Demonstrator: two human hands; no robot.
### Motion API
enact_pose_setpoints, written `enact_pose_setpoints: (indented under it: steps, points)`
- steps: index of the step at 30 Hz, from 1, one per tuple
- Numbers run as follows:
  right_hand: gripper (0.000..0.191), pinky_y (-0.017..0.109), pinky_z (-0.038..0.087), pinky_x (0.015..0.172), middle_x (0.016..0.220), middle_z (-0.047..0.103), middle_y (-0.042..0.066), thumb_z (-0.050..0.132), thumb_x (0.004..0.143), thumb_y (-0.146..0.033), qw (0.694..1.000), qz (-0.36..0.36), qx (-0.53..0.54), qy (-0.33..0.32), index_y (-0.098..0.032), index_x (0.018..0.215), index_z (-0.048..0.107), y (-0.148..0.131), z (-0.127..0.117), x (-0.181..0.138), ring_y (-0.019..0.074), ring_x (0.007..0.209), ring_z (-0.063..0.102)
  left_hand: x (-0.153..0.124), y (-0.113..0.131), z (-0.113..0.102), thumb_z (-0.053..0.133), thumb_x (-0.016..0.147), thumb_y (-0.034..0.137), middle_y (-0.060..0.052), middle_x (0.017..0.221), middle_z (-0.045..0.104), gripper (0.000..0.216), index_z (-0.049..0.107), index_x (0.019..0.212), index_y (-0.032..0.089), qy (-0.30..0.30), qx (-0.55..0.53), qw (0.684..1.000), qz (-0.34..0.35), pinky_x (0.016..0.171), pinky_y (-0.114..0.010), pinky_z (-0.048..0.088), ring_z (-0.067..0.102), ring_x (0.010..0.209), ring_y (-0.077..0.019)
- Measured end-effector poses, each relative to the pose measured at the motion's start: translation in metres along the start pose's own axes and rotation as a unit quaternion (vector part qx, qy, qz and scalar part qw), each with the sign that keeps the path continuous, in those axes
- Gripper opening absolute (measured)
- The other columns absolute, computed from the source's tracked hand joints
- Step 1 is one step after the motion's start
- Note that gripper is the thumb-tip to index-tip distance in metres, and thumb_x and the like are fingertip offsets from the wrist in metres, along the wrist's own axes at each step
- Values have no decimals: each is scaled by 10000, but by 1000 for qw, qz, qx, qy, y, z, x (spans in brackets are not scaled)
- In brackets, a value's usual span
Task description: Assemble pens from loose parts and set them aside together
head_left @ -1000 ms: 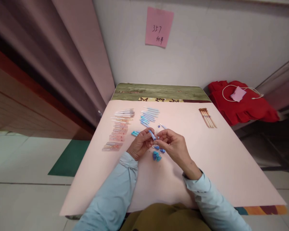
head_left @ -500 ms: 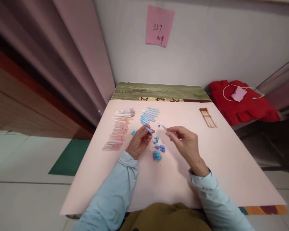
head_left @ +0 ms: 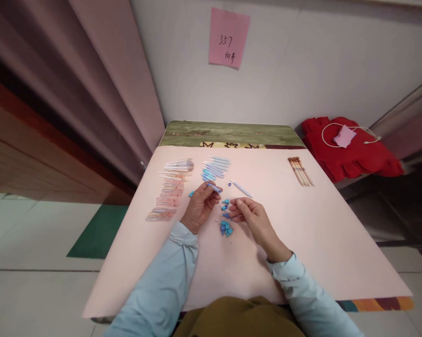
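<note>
My left hand (head_left: 202, 206) is closed around a short blue pen barrel (head_left: 214, 188), whose hollow-looking end points right. My right hand (head_left: 250, 215) has its fingers loosely apart, with no object visible in them. Its fingertips hover beside a blue cap-like piece (head_left: 226, 215) on the table. A pale blue pen piece with a white tip (head_left: 241, 188) lies just beyond that hand, and a small dark blue ring (head_left: 229, 184) lies near the tip. Teal pieces (head_left: 225, 201) and a cluster of blue and teal caps (head_left: 226, 228) lie between my hands.
Several pale blue pen pieces (head_left: 216, 164) lie in a row at the back. Left of them are white sticks (head_left: 179, 164) and pinkish clear barrels (head_left: 170, 194). Brown-topped pens (head_left: 300, 172) lie at right on the pink-white table cover (head_left: 319, 243). Red cloth (head_left: 358, 159) sits beyond.
My right hand has let go of the pale blue pen piece, which now lies on the table. That hand has moved nearer and left, to the small blue parts. My left hand keeps its barrel.
</note>
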State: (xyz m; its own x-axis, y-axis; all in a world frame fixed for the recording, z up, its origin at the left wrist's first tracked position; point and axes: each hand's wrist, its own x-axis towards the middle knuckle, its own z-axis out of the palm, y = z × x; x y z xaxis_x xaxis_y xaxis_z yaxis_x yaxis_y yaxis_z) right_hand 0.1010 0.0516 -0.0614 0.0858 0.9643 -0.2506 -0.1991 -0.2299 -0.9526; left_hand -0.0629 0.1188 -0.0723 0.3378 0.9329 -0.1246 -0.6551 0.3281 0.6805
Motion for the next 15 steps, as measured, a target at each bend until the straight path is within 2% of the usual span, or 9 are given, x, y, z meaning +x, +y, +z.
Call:
enact_pose_setpoints:
  steps: [3, 6, 8, 10, 12, 15]
  points:
    - [410, 265, 581, 654, 872, 739, 101, 702, 822, -535, 991, 59, 117, -17, -143, 944, 709, 3, 12, -2, 166, 742, 703, -1, -1, 4, 721, 818, 264, -28, 800, 700, 208, 599, 948, 157, -14, 74, 997, 18, 576, -183, 534, 635, 604, -91]
    - [317, 248, 593, 669, 886, 745, 102, 678, 881, -446, 973, 94, 211, -28, -136, 943, 705, 7, 15, 0, 159, 767, 717, -5, -1, 7, 687, 834, 275, -14, 765, 691, 231, 610, 1029, 180, -17, 196, 978, 74, 596, -235, 528, 628, 595, -116]
    - [266, 242, 600, 698, 894, 748, 101, 660, 909, -394, 960, 112, 253, -39, -133, 943, 701, 10, 14, 3, 159, 798, 725, -8, 0, 10, 674, 833, 248, -8, 767, 675, 260, 646, 1084, 185, -23, 316, 939, 133, 621, -242, 515, 619, 621, -119]
    - [221, 243, 606, 732, 879, 747, 97, 652, 922, -343, 948, 132, 286, -47, -127, 941, 697, 12, 12, 4, 157, 810, 728, -12, 0, 14, 663, 828, 209, -4, 788, 661, 305, 671, 1133, 200, -32, 427, 883, 190, 641, -235, 499, 601, 654, -112]
    - [180, 235, 609, 745, 849, 741, 89, 651, 924, -291, 936, 152, 313, -46, -117, 924, 697, 13, 10, 6, 145, 782, 725, -16, -2, 17, 645, 831, 182, 1, 805, 652, 377, 648, 1207, 218, -43, 495, 836, 231, 648, -231, 491, 588, 671, -109]
    - [128, 205, 608, 745, 852, 737, 78, 667, 907, -227, 928, 158, 334, -46, -107, 930, 703, 13, 8, 6, 124, 755, 720, -18, -5, 18, 628, 845, 174, 11, 798, 640, 472, 549, 1307, 228, -43, 524, 809, 264, 664, -237, 498, 599, 686, -113]
